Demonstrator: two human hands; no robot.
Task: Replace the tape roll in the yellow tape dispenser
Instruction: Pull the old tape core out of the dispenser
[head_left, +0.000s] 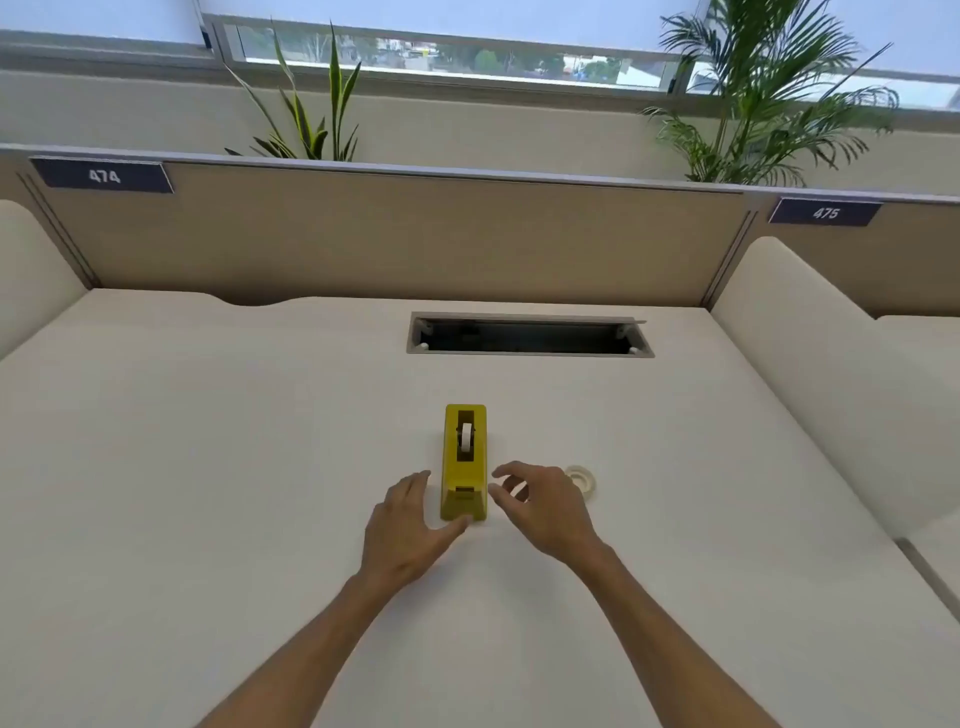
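The yellow tape dispenser (465, 462) stands on the white desk (208, 467), its cutter end toward me. A white tape roll (466, 435) sits in its slot. A second, clear tape roll (582, 479) lies flat on the desk to the right, partly hidden behind my right hand (540, 506). My left hand (410, 530) is at the dispenser's left side with relaxed fingers, its thumb touching the near end. My right hand hovers just right of the dispenser with fingers loosely spread, holding nothing.
An open rectangular cable slot (530, 335) is set into the desk behind the dispenser. A tan partition (395, 234) with labels 474 and 475 closes the back. Cushioned dividers rise at the left and right (810, 364). Plants stand behind the partition.
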